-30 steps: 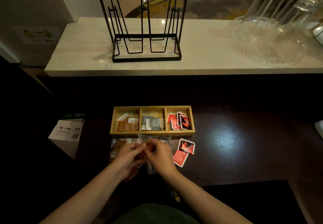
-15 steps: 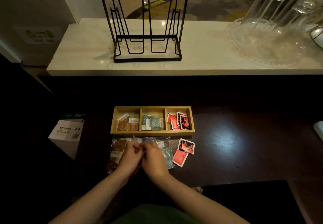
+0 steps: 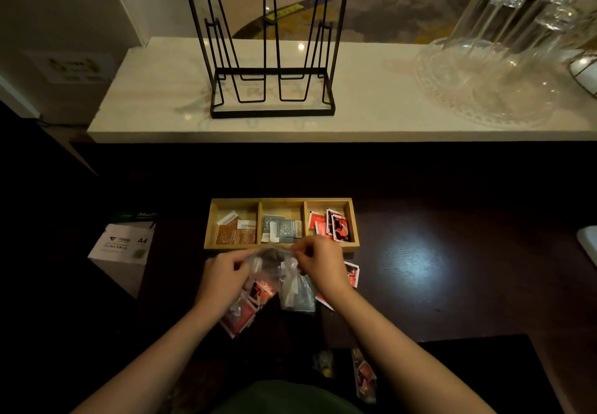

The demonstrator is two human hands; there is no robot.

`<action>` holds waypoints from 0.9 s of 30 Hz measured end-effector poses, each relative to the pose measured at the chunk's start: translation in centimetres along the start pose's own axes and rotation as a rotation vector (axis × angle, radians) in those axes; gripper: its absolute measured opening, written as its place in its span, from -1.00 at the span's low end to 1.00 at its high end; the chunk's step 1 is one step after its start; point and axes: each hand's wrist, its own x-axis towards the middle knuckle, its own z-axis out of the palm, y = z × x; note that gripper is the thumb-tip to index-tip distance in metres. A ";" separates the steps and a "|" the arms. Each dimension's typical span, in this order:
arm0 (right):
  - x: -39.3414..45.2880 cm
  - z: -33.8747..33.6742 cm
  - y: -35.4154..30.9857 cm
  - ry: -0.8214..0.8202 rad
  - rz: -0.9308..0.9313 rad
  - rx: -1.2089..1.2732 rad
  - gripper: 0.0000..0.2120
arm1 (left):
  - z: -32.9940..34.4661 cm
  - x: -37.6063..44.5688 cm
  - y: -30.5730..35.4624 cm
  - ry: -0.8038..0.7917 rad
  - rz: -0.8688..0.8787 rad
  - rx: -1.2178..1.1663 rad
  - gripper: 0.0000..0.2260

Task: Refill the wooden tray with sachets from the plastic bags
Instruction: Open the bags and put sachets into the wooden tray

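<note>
A wooden tray (image 3: 281, 202) with three compartments lies on the dark table: brown sachets (image 3: 234, 234) left, grey-blue ones (image 3: 282, 228) in the middle, red ones (image 3: 332, 224) right. Just in front of it my left hand (image 3: 223, 279) and my right hand (image 3: 323, 263) each pinch the top edge of a clear plastic bag (image 3: 273, 266), lifted off the table. Red sachets (image 3: 248, 303) hang in the bag's lower left part. A second bag with grey-blue sachets (image 3: 298, 294) lies under my right hand. Loose red sachets (image 3: 352, 274) lie to the right, partly hidden.
A white A4 paper box (image 3: 124, 244) stands left of the table. On the pale counter behind are a black wire rack (image 3: 269, 55) and upturned glasses on a glass tray (image 3: 491, 67). More sachet bags (image 3: 365, 378) lie near my lap.
My hands have risen and moved apart, lifting a clear bag with red sachets off the table and stretching its top edge; before they were close together, low over the bags.
</note>
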 end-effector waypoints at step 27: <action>-2.0 -1.4 -3.7 -0.023 -0.326 -0.410 -0.84 | -0.6 -1.0 4.3 -0.008 0.202 -0.178 -0.81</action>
